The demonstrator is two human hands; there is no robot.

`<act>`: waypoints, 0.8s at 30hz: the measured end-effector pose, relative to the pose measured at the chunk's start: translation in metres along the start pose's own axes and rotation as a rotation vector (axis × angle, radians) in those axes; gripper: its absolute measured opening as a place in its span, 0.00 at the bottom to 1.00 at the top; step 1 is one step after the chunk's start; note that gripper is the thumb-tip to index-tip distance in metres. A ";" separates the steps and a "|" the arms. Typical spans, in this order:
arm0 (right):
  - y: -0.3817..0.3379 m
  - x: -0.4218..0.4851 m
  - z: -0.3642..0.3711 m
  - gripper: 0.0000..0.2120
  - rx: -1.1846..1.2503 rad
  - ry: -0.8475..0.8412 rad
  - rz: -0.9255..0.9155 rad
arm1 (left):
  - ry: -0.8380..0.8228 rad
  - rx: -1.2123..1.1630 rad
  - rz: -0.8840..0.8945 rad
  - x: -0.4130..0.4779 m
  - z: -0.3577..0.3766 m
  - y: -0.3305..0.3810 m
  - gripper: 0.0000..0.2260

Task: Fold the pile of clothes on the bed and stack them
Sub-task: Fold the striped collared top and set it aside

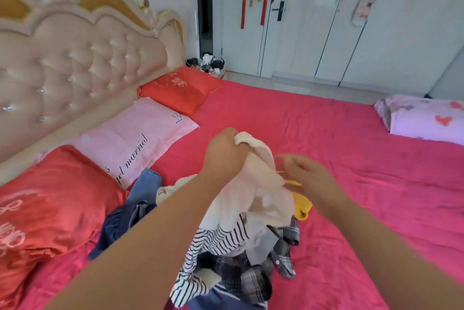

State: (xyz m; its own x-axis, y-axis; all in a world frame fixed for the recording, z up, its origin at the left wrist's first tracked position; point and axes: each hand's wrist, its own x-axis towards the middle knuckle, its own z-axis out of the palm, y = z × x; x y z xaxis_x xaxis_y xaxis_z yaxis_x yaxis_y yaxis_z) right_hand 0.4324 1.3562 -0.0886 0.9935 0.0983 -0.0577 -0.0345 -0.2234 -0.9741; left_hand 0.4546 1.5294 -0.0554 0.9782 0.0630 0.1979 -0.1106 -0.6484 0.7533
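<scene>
**Head view**

Both bare forearms extend forward from the lower edge of the frame over the bed (339, 139), which carries a bright pink sheet.

Left hand (226, 151): raised above the pile, back of the hand toward the camera, fingers curled into a fist. It grasps the upper edge of a cream garment (261, 191), which hangs from the fist down onto the pile.

Right hand (305, 175): level with the hanging garment and just to its right. The fingers are loosely bent and motion-blurred. The thumb lies at the garment's right edge, beside a yellow garment (302, 205). Whether this hand grips any fabric cannot be determined.

Pile of clothes (226, 254): unfolded, on the sheet directly below both hands. It contains 1 black-and-white striped garment (216, 237), 1 grey plaid shirt (253, 279), blue jeans (147, 183) and 1 dark blue item (113, 229) at its left side.

Surroundings: 3 pillows lie in a row along the tufted headboard (75, 63). They are a red satin pillow (45, 204), a pink pillow (130, 144) and a second red pillow (178, 89). 1 lilac pillow (426, 119) with heart prints lies at the far right. White wardrobe doors (376, 21) stand beyond the bed.
</scene>
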 end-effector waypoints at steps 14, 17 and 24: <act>0.029 -0.085 -0.168 0.12 -0.018 0.335 0.091 | -0.016 -0.415 0.025 -0.043 -0.019 0.227 0.08; 0.007 -0.112 -0.202 0.17 0.118 0.203 -0.033 | -0.054 -0.485 -0.031 -0.055 -0.003 0.250 0.08; -0.018 -0.156 -0.261 0.19 -0.006 0.325 -0.166 | -0.135 -0.546 -0.128 -0.073 0.042 0.278 0.06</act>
State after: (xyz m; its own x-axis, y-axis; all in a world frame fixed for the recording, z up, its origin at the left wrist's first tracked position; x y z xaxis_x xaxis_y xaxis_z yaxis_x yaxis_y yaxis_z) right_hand 0.3062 1.0917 -0.0048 0.9681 -0.1799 0.1743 0.1295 -0.2362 -0.9630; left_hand 0.3596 1.3129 0.1130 0.9996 -0.0056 0.0291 -0.0296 -0.1544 0.9876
